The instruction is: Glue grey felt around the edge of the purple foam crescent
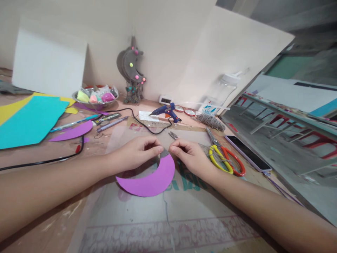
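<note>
A purple foam crescent [155, 179] lies on a clear plastic sheet [131, 214] in front of me. My left hand [137, 153] pinches the crescent's upper tip from the left, fingers closed. My right hand [189, 156] is curled closed just right of that tip, pinching at the same spot. What, if anything, sits between the right fingers is too small to make out.
Yellow and red scissors [226, 158] and a phone [247, 153] lie to the right. A blue glue gun [167, 112], its black cord [52, 160], pens, a bowl of pom-poms [96, 96], teal and yellow foam sheets [28, 119] and a grey moon ornament [133, 70] sit behind.
</note>
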Action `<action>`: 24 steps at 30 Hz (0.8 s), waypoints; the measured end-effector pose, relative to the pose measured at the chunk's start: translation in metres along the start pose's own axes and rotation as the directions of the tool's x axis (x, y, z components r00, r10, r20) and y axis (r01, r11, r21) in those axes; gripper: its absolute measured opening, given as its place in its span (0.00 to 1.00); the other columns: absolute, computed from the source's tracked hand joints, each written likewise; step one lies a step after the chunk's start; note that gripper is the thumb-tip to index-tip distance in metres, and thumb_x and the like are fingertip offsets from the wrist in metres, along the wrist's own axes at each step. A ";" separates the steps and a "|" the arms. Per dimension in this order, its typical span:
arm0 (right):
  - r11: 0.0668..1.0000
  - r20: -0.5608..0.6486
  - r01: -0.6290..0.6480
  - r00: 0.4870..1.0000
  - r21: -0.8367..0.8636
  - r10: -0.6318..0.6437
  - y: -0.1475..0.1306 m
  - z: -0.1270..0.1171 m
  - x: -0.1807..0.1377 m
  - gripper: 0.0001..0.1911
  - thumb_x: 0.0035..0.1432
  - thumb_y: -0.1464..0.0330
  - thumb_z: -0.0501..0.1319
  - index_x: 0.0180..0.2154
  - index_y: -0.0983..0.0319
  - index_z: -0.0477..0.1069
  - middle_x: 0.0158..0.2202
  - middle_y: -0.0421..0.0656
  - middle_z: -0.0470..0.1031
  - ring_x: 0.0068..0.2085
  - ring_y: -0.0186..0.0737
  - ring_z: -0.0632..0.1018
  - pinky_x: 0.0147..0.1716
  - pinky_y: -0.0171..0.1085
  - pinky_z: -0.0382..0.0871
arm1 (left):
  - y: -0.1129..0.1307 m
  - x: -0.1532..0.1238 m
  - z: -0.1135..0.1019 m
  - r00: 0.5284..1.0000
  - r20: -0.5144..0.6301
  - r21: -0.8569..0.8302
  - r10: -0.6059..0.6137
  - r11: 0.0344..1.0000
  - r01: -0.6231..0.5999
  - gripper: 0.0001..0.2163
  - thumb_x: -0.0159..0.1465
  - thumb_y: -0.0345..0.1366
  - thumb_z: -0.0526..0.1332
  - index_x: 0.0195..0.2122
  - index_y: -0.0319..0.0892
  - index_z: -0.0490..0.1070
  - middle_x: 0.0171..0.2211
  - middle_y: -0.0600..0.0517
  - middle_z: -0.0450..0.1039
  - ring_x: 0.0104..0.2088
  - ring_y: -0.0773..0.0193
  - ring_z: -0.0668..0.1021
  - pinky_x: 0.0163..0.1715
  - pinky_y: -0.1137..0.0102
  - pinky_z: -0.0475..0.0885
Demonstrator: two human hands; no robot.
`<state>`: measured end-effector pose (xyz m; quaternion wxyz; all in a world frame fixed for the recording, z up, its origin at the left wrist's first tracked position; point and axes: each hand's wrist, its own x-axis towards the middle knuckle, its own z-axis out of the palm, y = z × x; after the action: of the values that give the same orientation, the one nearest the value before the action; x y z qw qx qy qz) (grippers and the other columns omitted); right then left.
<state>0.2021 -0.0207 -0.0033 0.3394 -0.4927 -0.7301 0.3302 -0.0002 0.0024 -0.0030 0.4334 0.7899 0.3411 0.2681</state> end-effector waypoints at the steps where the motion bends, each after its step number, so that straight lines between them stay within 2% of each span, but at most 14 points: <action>1: 1.000 -0.002 0.002 1.000 -0.005 -0.002 0.000 0.000 0.000 0.10 0.57 0.65 0.57 0.26 0.62 0.68 0.22 0.37 0.66 0.26 0.31 0.67 0.28 0.33 0.62 | 0.000 0.000 0.000 1.000 0.006 -0.001 0.001 1.000 -0.001 0.10 0.63 0.40 0.53 0.29 0.40 0.66 0.21 0.57 0.66 0.20 0.71 0.65 0.20 0.76 0.59; 8: 1.000 -0.013 -0.009 1.000 -0.014 0.009 -0.002 0.001 -0.001 0.10 0.57 0.64 0.57 0.27 0.61 0.68 0.22 0.36 0.65 0.25 0.32 0.66 0.27 0.33 0.62 | 0.001 0.000 -0.001 0.999 0.033 -0.003 0.011 1.000 -0.011 0.10 0.63 0.40 0.53 0.28 0.40 0.66 0.19 0.58 0.64 0.19 0.71 0.65 0.20 0.76 0.58; 16: 0.999 -0.011 -0.041 0.999 0.012 0.041 0.000 0.000 0.001 0.11 0.57 0.62 0.57 0.28 0.62 0.69 0.23 0.37 0.65 0.26 0.31 0.65 0.25 0.32 0.60 | -0.006 0.001 0.001 1.000 0.021 -0.029 0.005 1.000 -0.005 0.11 0.63 0.41 0.53 0.29 0.40 0.66 0.25 0.55 0.66 0.27 0.68 0.69 0.27 0.74 0.63; 20: 0.997 0.012 -0.040 0.999 0.070 0.039 0.001 -0.002 0.001 0.16 0.62 0.57 0.52 0.38 0.62 0.71 0.32 0.40 0.69 0.26 0.30 0.65 0.25 0.32 0.60 | -0.007 0.001 0.002 1.000 0.006 -0.108 -0.019 0.994 0.020 0.11 0.63 0.41 0.52 0.30 0.40 0.66 0.24 0.55 0.65 0.24 0.70 0.67 0.23 0.75 0.63; 22: 0.987 -0.031 -0.028 0.999 0.157 0.034 0.000 -0.002 -0.001 0.17 0.62 0.56 0.50 0.44 0.60 0.68 0.38 0.42 0.68 0.25 0.29 0.64 0.24 0.32 0.61 | -0.006 0.001 0.003 0.999 -0.015 -0.138 -0.037 0.990 0.035 0.11 0.63 0.41 0.53 0.29 0.40 0.65 0.24 0.55 0.64 0.22 0.71 0.66 0.21 0.76 0.61; 24: 0.975 -0.107 0.000 0.994 0.223 0.025 0.000 -0.002 -0.003 0.15 0.61 0.56 0.53 0.44 0.58 0.64 0.36 0.40 0.66 0.24 0.29 0.63 0.23 0.32 0.60 | -0.005 0.001 0.003 0.996 -0.038 -0.166 -0.076 0.984 0.069 0.10 0.63 0.40 0.53 0.28 0.40 0.64 0.24 0.55 0.64 0.21 0.72 0.65 0.19 0.76 0.59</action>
<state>0.2046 -0.0231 -0.0025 0.4298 -0.4734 -0.6657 0.3848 0.0013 0.0037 -0.0082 0.4990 0.7325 0.3556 0.2967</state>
